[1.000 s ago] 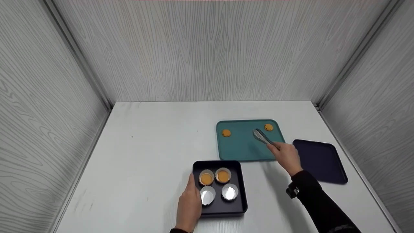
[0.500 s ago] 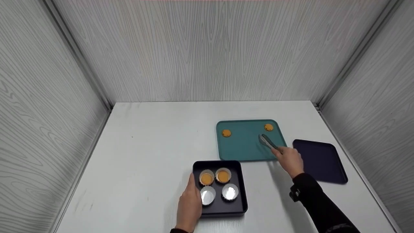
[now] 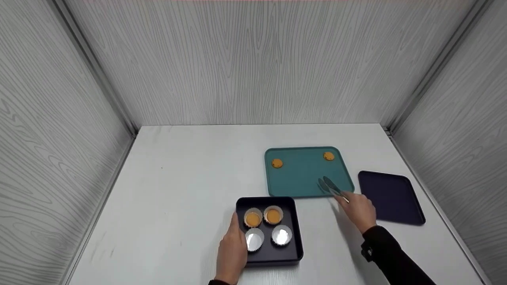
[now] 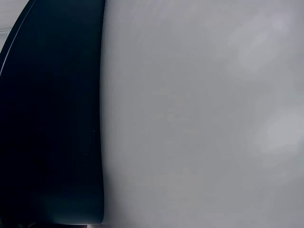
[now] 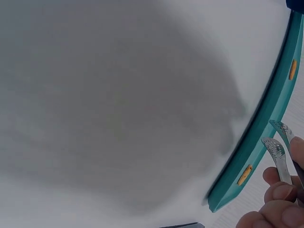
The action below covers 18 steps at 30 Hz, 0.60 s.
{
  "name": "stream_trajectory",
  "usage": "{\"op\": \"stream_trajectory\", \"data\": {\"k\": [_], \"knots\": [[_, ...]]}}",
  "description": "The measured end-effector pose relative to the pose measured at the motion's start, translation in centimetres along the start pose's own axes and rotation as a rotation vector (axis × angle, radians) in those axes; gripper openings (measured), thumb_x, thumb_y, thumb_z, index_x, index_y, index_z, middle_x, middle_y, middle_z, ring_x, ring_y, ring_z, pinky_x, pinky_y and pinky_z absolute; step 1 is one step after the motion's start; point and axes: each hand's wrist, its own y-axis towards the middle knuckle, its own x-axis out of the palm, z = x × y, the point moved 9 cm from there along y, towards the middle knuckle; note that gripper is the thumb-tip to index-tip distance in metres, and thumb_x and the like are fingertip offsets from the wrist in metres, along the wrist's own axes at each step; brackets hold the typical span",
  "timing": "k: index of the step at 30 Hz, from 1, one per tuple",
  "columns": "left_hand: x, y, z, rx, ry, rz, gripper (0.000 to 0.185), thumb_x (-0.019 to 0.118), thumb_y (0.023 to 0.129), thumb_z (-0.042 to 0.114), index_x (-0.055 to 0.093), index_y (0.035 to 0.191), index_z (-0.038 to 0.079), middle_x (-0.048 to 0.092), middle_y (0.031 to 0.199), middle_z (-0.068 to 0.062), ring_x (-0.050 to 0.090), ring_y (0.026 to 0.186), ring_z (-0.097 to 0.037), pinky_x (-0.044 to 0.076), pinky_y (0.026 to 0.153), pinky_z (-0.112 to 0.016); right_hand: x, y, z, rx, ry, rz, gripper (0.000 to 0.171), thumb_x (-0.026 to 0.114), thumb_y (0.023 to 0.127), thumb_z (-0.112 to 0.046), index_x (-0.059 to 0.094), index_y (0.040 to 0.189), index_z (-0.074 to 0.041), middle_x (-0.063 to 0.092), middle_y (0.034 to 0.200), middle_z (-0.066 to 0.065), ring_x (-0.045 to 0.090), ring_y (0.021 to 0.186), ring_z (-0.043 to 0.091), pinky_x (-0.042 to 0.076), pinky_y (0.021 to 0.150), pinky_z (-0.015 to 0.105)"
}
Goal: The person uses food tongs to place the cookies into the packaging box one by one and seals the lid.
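Pinching tongs (image 3: 332, 185), right fingers (image 5: 284, 214) hover; left fingers (image 3: 234, 226) touch dark pan (image 3: 271, 254).

White table (image 3: 178, 198), grey wood-grain walls (image 3: 253, 63)

Left grip (image 3: 231, 251) low, finger (image 3: 234, 222) straight forward; right grip (image 3: 358, 211) pinching, fingers (image 5: 281, 192) curled, forearm (image 3: 400, 259) slanting from lower right

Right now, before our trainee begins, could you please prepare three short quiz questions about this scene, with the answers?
1. How many of the four cups in the square pan show orange inside?
2. Which hand holds the tongs: (a) left or (b) right?
3. Fill in: the two cookies lie on the ____ tray.

Key: 1. Two. 2. (b), the right hand. 3. Teal (blue-green).
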Motion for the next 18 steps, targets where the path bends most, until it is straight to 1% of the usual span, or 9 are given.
{"op": "stream_trajectory", "data": {"k": [2, 6, 9, 14, 18], "knots": [[0.0, 0.0, 0.0, 0.003, 0.005, 0.006, 0.050, 0.049, 0.104, 0.005, 0.041, 0.153, -0.004, 0.067, 0.129, -0.021, 0.062, 0.059, -0.017, 0.053, 0.060, -0.037, 0.0, -0.4, 0.3, 0.009, -0.003, -0.012, 0.036, 0.072, 0.097, -0.029, 0.076, 0.117, 0.000, 0.075, 0.104, 0.025, 0.072, 0.083, 0.042, 0.056, 0.067, 0.055], [0.0, 0.0, 0.0, 0.008, 0.010, 0.014, 0.050, 0.050, 0.104, 0.005, 0.041, 0.152, -0.004, 0.066, 0.131, -0.020, 0.062, 0.059, -0.017, 0.054, 0.060, -0.038, 0.1, -1.0, 0.8, 0.032, -0.012, -0.038, 0.037, 0.070, 0.098, -0.030, 0.075, 0.121, -0.002, 0.074, 0.106, 0.025, 0.072, 0.084, 0.043, 0.056, 0.067, 0.055], [0.0, 0.0, 0.0, 0.012, 0.013, 0.015, 0.050, 0.050, 0.104, 0.005, 0.042, 0.152, -0.004, 0.066, 0.132, -0.019, 0.060, 0.057, -0.017, 0.053, 0.059, -0.039, 0.1, -1.2, 0.9, 0.033, -0.017, -0.038, 0.036, 0.070, 0.098, -0.030, 0.075, 0.121, -0.002, 0.074, 0.105, 0.026, 0.072, 0.082, 0.043, 0.055, 0.066, 0.055], [-0.1, 0.0, 0.2, 0.022, 0.017, 0.025, 0.050, 0.050, 0.104, 0.004, 0.042, 0.152, -0.004, 0.067, 0.130, -0.019, 0.062, 0.059, -0.019, 0.054, 0.059, -0.039, 0.0, -1.6, 1.0, 0.035, -0.037, -0.051, 0.037, 0.070, 0.098, -0.030, 0.074, 0.120, -0.001, 0.074, 0.102, 0.025, 0.071, 0.081, 0.042, 0.055, 0.065, 0.055], [-0.2, 0.0, 0.2, 0.022, 0.013, 0.029, 0.050, 0.051, 0.104, 0.005, 0.042, 0.152, -0.004, 0.068, 0.127, -0.021, 0.065, 0.062, -0.021, 0.055, 0.061, -0.040, -0.1, -2.2, 1.0, 0.036, -0.037, -0.054, 0.034, 0.070, 0.098, -0.030, 0.076, 0.116, -0.002, 0.075, 0.095, 0.023, 0.071, 0.075, 0.039, 0.054, 0.059, 0.051]]}}
